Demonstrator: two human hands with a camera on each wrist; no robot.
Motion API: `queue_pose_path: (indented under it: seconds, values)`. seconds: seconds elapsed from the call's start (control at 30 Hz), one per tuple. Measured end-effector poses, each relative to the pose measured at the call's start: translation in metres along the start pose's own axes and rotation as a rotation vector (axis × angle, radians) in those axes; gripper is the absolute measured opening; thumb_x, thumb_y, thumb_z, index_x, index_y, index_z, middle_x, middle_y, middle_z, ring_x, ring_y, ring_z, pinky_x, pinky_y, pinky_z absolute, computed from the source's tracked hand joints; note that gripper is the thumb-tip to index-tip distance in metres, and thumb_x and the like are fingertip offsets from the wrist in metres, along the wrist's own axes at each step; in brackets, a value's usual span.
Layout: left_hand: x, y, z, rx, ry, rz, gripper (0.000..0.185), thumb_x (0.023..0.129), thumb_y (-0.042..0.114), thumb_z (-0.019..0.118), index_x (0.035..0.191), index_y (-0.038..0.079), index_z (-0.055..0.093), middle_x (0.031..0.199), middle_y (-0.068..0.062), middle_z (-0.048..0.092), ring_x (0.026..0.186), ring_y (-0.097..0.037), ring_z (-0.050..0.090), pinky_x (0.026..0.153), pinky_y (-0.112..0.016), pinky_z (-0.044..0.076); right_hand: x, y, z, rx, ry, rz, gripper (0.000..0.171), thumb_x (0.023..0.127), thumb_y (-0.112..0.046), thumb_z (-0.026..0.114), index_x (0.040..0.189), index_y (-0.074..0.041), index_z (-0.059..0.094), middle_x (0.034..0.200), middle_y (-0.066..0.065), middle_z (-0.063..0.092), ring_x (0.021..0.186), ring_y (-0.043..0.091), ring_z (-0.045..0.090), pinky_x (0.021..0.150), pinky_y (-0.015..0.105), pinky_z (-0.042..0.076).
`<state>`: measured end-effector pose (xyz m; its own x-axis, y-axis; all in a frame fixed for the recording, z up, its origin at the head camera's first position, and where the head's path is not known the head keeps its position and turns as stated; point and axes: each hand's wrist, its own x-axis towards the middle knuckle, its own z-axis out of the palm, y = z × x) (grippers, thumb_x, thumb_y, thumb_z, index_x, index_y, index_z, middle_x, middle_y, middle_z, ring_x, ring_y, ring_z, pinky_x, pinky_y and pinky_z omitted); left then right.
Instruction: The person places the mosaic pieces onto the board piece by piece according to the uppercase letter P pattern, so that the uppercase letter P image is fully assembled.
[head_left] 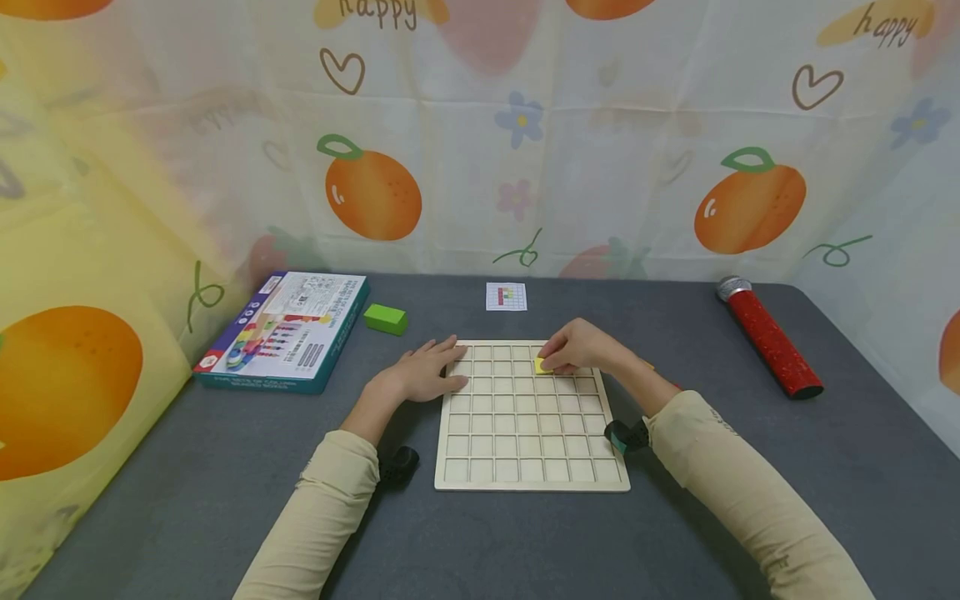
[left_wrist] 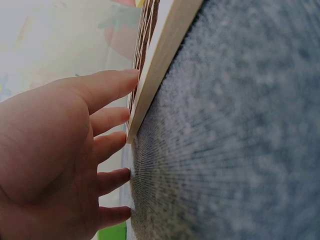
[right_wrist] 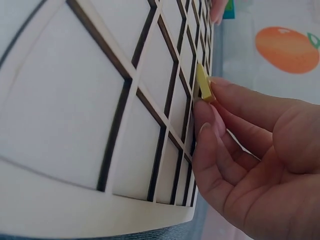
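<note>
Right now the right hand (head_left: 577, 348) pinches a small yellow square tile (head_left: 542, 366) between thumb and fingertips, with the tile tilted into a cell in the second row from the far edge of the pale wooden grid board (head_left: 525, 450), toward 12 o'clock of the board's middle. The right wrist view shows the tile (right_wrist: 202, 81) standing on edge against the dividers, not yet flat. The left hand (head_left: 420, 375) lies open, fingers straight, at the board's 10 o'clock corner; in the left wrist view its fingertips (left_wrist: 131, 75) touch the board's edge (left_wrist: 165, 55) and the grey felt worktop (head_left: 187, 467), holding nothing.

Judged from here, the tile could jam crooked on a divider if pressed while tilted, or slip from the pinch and skid into a neighbouring cell. The board might slide on the felt if the left hand's pressure eases.

At 12 o'clock beyond the board lies a small white pattern card (head_left: 506, 297). A green rectangular block (head_left: 386, 318) and a colourful flat game box (head_left: 287, 329) sit at 10 o'clock, and a red glittery cylinder with a silver cap (head_left: 767, 337) at 2 o'clock.
</note>
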<state>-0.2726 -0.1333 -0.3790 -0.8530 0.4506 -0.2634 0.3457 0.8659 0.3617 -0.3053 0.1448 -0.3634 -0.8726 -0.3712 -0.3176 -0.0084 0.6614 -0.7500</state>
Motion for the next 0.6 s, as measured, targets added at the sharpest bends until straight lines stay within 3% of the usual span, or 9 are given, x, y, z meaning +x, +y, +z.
queue_pose_path:
  seconds: [0.6]
  values:
    - [0.0004, 0.0011, 0.0004, 0.002, 0.003, -0.009, 0.063, 0.1, 0.04, 0.047, 0.153, 0.013, 0.025, 0.158, -0.01, 0.011, 0.143, -0.036, 0.008, 0.109, -0.059, 0.01, -0.0049, 0.0025, -0.0027, 0.025, 0.004, -0.004, 0.023, 0.092, -0.012, 0.065, 0.109, 0.002, 0.07, 0.085, 0.009, 0.07, 0.077, 0.019, 0.065, 0.071, 0.032, 0.054]
